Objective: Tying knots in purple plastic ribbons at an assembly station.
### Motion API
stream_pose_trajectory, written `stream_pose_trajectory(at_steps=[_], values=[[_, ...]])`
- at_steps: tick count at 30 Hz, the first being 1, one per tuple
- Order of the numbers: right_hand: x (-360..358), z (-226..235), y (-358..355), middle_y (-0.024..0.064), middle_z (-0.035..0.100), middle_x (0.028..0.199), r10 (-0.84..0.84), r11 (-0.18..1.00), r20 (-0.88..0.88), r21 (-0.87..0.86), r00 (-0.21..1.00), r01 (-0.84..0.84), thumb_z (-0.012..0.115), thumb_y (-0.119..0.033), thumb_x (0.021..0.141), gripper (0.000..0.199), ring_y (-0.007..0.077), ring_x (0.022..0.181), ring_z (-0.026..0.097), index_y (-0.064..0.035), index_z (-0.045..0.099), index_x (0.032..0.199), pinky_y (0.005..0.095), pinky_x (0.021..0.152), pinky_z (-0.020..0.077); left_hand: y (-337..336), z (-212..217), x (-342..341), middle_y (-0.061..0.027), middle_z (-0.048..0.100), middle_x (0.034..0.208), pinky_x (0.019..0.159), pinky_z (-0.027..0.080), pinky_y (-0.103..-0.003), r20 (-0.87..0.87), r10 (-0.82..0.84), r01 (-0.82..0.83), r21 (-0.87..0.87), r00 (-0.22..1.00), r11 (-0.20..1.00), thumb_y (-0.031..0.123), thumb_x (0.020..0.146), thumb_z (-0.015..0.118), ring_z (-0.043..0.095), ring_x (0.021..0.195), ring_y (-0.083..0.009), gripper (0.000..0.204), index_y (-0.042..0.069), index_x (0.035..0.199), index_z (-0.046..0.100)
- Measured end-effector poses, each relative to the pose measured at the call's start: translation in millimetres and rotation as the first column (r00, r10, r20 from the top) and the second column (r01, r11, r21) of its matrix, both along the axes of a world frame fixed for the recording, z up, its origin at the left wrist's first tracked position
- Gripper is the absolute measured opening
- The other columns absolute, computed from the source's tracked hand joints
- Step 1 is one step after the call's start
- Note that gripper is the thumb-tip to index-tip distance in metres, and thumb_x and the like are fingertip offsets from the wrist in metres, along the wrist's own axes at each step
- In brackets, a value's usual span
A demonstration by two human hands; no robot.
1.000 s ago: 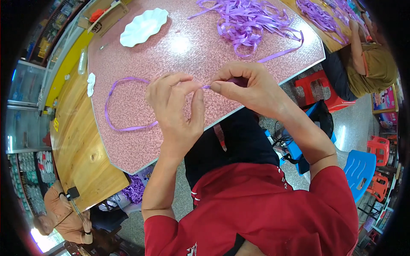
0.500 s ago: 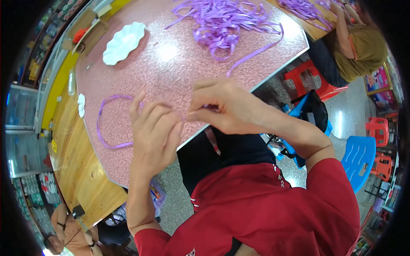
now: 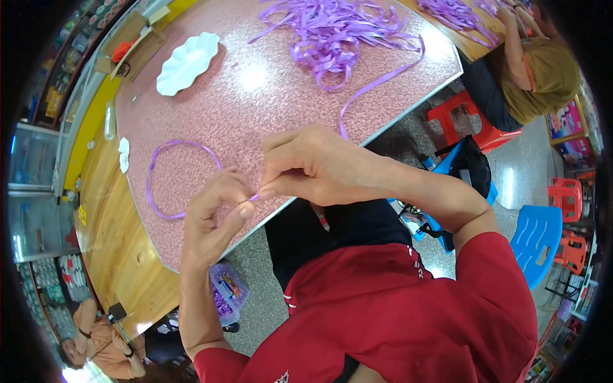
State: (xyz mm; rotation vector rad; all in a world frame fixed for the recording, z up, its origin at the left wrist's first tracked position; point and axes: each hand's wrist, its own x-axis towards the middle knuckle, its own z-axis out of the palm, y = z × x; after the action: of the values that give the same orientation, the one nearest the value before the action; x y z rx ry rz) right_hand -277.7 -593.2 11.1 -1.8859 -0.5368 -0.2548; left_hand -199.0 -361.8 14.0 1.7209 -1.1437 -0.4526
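- The worktop (image 3: 255, 115) is pink and speckled, hard and glossy, with a pale rim.
- Right hand (image 3: 317, 167): its grip pinches thin, satiny purple ribbon (image 3: 255, 197) between thumb and finger at the near edge.
- Left hand (image 3: 216, 207): thumb and finger stand close at that ribbon; I can't tell whether this grip is pressed together.
- A flat purple loop (image 3: 150, 180) lies toward the left edge, partly hidden behind the left hand.
- The pile (image 3: 341, 38), glossy and tangled, sits toward the far edge, its top cut off from sight; one strip (image 3: 378, 82) curls out along the right edge and disappears behind the right hand.
- A white dish (image 3: 188, 64), scallop-rimmed and smooth, sits toward the far left corner.
- Something white and crumpled (image 3: 124, 155) lies at the left edge, its material hard to make out.
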Motion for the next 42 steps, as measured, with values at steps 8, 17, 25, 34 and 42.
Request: stream_pose_trajectory(at_steps=[8,17,25,34,42], values=[[3.9,-15.7,-28.8,0.0047,0.053,0.072,-0.147,0.989,-0.067,-0.046,0.987,0.144,0.072,-0.012,0.086,0.013,0.0137,0.065,0.05,0.0,0.067,0.084,0.0308,0.058,0.0379,14.5,-1.1,9.5,-0.0078,0.06,0.098,0.096,0.037,-0.046,0.577,0.154,-0.283,0.141,0.802,0.949,0.014,0.081,0.072,0.057,0.099,-0.0297,0.021,0.007,0.097,0.06],[14.1,-30.3,-47.8,0.0008,0.05,0.071,-0.301,0.95,-0.214,-0.155,0.929,0.272,0.071,-0.016,0.089,0.018,0.0092,0.066,0.045,0.0004,0.067,0.084,0.0286,0.059,0.0351,54.5,-11.5,19.9,-0.0097,0.06,0.089,0.08,0.046,-0.035,0.775,-0.018,-0.402,0.347,0.632,0.847,0.012,0.081,0.07,0.06,0.086,-0.0262,0.019,0.003,0.09,0.057],[20.3,-35.1,-43.9,0.0035,0.056,0.074,-0.287,0.958,-0.288,-0.09,0.914,0.273,0.07,-0.017,0.089,0.017,0.0119,0.069,0.051,-0.0003,0.069,0.088,0.0296,0.063,0.0408,133.8,18.0,96.0,-0.0026,0.064,0.094,0.076,0.048,-0.025,-0.084,0.559,-0.508,0.323,0.825,0.799,0.009,0.09,0.063,0.062,0.083,-0.0128,0.02,0.002,0.109,0.061],[49.5,-20.5,-47.9,0.014,0.065,0.099,-0.288,0.871,0.109,-0.382,0.951,0.308,0.071,-0.022,0.087,0.024,0.03,0.095,0.063,-0.0042,0.07,0.103,0.0394,0.082,0.0497,491.6,140.3,338.2,-0.0076,0.067,0.093,0.073,0.048,-0.031,0.109,0.906,-0.906,0.17,0.409,0.388,0.015,0.09,0.061,0.062,0.083,-0.0188,0.027,-0.001,0.111,0.065],[54.7,6.8,-213.0,0.0174,0.06,0.126,-0.529,0.464,0.634,-0.34,0.564,0.818,0.073,-0.02,0.084,0.037,0.0353,0.117,0.055,-0.0094,0.066,0.119,0.0437,0.099,0.0456,537.3,-39.2,207.8,-0.0167,0.065,0.108,0.083,0.05,-0.037,0.785,0.61,-0.975,-0.035,0.11,0.22,0.01,0.088,0.062,0.063,0.095,-0.0297,0.038,-0.003,0.124,0.058]])
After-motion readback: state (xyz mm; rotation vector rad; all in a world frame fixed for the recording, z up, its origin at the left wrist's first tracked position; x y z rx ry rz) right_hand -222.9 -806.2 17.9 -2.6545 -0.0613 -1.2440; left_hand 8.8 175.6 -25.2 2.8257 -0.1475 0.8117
